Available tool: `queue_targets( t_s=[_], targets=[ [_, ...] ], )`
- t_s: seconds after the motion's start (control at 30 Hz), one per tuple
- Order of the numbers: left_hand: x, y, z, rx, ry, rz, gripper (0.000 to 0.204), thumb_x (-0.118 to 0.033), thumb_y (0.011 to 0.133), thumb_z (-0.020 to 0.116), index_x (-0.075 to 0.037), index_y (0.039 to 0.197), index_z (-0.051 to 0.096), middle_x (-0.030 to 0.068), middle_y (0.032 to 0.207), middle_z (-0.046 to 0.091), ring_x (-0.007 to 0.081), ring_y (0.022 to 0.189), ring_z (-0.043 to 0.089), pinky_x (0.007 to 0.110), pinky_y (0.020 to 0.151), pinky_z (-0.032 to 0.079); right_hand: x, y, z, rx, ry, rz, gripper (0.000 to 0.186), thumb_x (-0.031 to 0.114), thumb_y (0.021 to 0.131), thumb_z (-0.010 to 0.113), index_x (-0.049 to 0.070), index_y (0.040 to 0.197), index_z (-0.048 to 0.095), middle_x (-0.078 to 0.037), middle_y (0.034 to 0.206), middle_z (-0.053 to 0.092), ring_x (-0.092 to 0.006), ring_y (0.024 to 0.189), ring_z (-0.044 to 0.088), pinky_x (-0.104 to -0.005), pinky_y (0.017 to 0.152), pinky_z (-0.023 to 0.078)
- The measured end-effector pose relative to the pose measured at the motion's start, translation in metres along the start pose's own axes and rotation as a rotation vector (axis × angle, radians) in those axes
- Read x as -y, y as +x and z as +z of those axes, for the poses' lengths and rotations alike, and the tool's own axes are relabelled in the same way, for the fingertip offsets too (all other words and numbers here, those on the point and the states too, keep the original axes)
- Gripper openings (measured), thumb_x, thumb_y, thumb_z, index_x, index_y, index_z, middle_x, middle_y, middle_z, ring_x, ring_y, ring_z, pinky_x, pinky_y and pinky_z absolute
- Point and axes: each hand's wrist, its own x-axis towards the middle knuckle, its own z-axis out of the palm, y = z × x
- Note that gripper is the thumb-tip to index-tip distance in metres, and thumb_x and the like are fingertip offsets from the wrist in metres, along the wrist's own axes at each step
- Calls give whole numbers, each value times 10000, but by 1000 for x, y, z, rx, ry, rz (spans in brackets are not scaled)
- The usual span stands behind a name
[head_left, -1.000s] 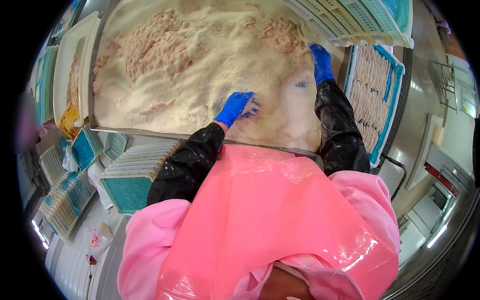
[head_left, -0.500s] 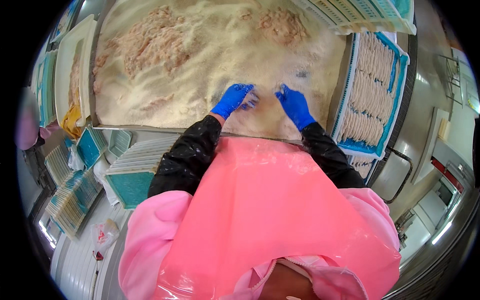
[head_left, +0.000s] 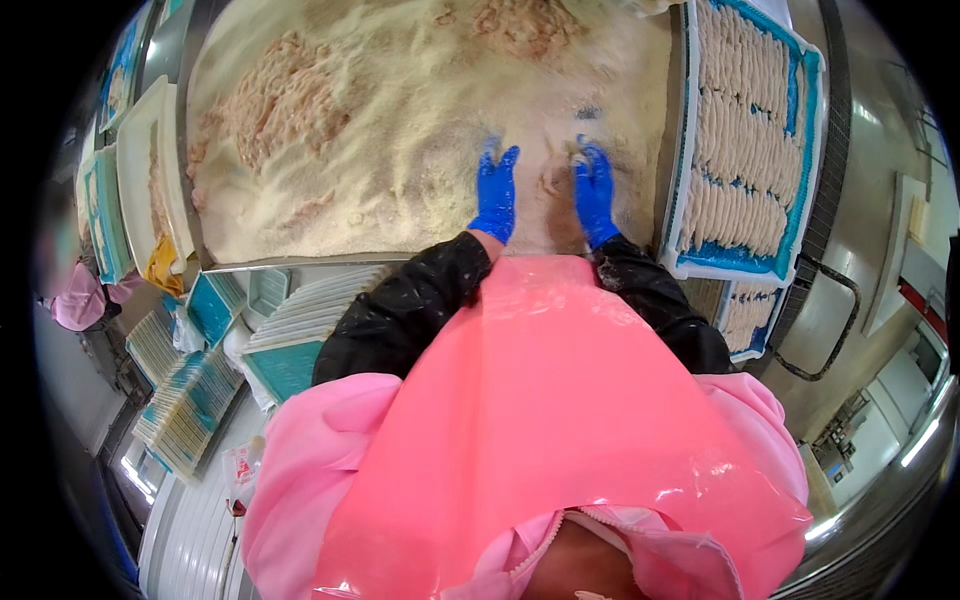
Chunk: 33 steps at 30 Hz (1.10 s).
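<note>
Both my hands wear blue gloves and reach over a shallow metal tray of pale crumb coating [head_left: 400, 190]. My left hand [head_left: 495, 195] is open on the coating, its thumb held apart and the fingertips smeared by motion. To its right, my right hand [head_left: 594, 195] points forward with something whitish at its fingertips; blur hides whether the fingers grip it. Between the hands, a small pinkish piece of raw meat [head_left: 551, 180] lies on thinly coated metal. Heaps of raw pinkish meat strips [head_left: 290, 100] rest farther back at the left, with another meat heap [head_left: 525, 25] at the far edge.
Beside the tray on the right, a blue-lined white crate [head_left: 675, 200] holds rows of coated strips, with a lower crate [head_left: 750, 318] under it. A white tub [head_left: 130, 165] with a yellow cloth [head_left: 163, 265] stands left. Stacked teal-and-white trays [head_left: 280, 370] are at lower left.
My left hand has moved right and its fingers have straightened forward. My right hand has turned to point ahead. The pale rack at the upper right has mostly left the view, baring more of the crate.
</note>
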Motion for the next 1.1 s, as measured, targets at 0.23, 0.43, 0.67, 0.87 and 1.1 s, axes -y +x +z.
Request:
queue_targets(
  t_s=[0.23, 0.43, 0.67, 0.87, 1.1],
  targets=[
    [-40, -5, 35, 195, -964, -567, 452, -411, 934, 342, -114, 1269, 407, 71, 1239, 471, 213, 1127, 445, 322, 988, 330, 67, 26, 21, 428, -393, -418, 435, 235, 835, 503, 44, 1226, 472, -144, 1306, 417, -302, 1238, 352, -421, 1040, 210],
    [-9, 10, 30, 137, -1002, -568, 466, -434, 926, 350, -101, 1237, 447, 36, 1197, 516, 190, 1093, 485, 304, 945, 373, 47, 24, 34, 463, -105, -429, 478, 282, 838, 473, 45, 1252, 438, -158, 1351, 357, -324, 1271, 293, -465, 1053, 137],
    [-61, 9, -7, 426, -927, -595, 475, -368, 908, 432, -21, 1232, 451, 136, 1220, 500, 256, 1113, 475, 354, 981, 335, 8, 182, 0, -161, -434, -389, 432, 262, 800, 575, 11, 1148, 516, -193, 1117, 540, -352, 1013, 493, -455, 888, 354],
    [-55, 8, -35, 264, 29, -4, 319, -179, 883, 515, -3, 1149, 523, 93, 1165, 547, 200, 1099, 489, 308, 969, 339, -15, 149, 6, 448, -338, 40, 428, 218, 765, 636, 5, 1124, 544, -211, 1095, 567, -347, 1048, 525, -381, 891, 411],
    [-62, 25, -46, 148, 562, 536, 212, -128, 869, 542, -32, 1054, 578, 74, 1012, 607, 192, 952, 552, 331, 905, 392, -22, 155, 4, 21, -16, 67, 316, 176, 751, 659, 50, 1038, 620, -179, 1027, 602, -311, 946, 579, -356, 844, 446]
  ],
)
